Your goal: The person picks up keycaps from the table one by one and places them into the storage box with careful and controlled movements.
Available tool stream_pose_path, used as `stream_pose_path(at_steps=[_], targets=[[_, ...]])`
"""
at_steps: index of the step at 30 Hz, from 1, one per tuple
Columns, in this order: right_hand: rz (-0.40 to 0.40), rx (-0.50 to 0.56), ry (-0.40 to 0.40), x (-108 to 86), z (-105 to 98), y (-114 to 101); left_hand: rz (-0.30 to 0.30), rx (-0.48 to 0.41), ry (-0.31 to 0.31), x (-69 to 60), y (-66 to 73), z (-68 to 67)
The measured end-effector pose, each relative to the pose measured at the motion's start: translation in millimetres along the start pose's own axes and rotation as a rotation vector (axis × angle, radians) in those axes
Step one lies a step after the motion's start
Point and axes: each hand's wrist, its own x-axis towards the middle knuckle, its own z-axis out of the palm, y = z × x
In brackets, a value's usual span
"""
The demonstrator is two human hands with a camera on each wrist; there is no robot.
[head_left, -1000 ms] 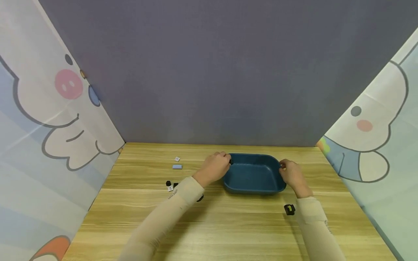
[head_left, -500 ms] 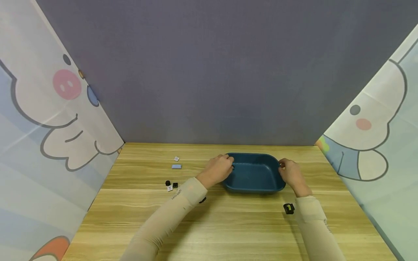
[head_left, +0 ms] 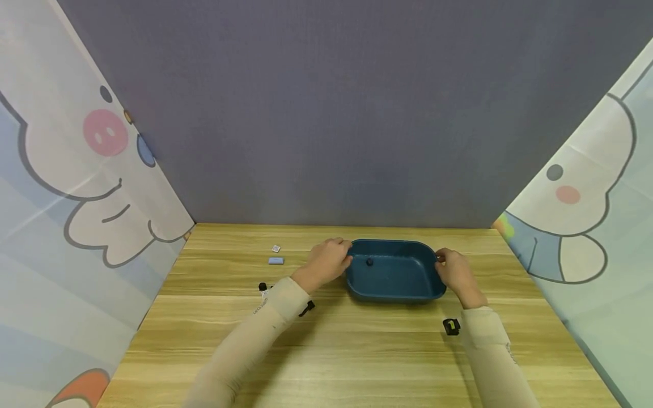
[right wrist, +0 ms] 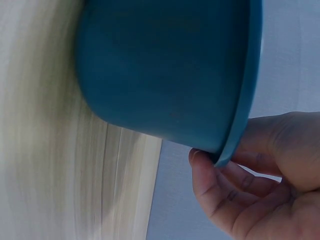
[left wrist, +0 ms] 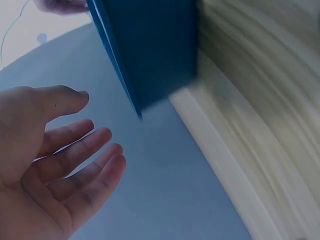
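Note:
A dark teal plastic basin [head_left: 393, 280] stands toward the back of the wooden table, right of the middle. Inside, near its left wall, lies a small black object [head_left: 369, 262], too small to identify. My left hand [head_left: 326, 262] hovers by the basin's left rim; in the left wrist view its fingers [left wrist: 82, 160] are relaxed, hold nothing and stay apart from the basin. At the opposite end my right hand [head_left: 456, 276] pinches the rim between thumb and fingers, as the right wrist view [right wrist: 250, 175] confirms.
Left on the table [head_left: 357, 357] lie a small blue block [head_left: 276, 260], a white square piece [head_left: 276, 249] and a black piece [head_left: 262, 287]. A black part [head_left: 308, 307] shows beside my left sleeve. Near my right forearm sits a black object with a yellow mark [head_left: 452, 327].
My left hand has let go of the small black object, which now lies in the basin, and has drawn back to the left. The right hand keeps its grip on the rim.

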Motion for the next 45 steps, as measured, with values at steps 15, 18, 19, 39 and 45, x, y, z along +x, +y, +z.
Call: stream_pose_path(at_steps=[15, 18, 19, 39, 45], targets=[[0.009, 0.011, -0.009, -1.3, -1, -3, -0.25, -0.353, 0.069, -58.2, -97.1, -17.2], [0.011, 0.01, -0.015, -1.5, -2, -4, -0.29, -0.41, 0.072, -71.7, -117.6, -14.4], [0.013, 0.011, -0.015, -1.5, -2, -3, -0.303, -0.437, 0.069, -76.1, -124.0, -12.9], [0.001, 0.011, 0.006, -2.5, 0, -4, -0.407, -0.555, -0.071, -108.5, -170.4, 17.0], [0.006, 0.006, 0.006, -0.4, -2, -4, -0.431, -0.53, -0.128, -107.3, -170.4, 20.1]])
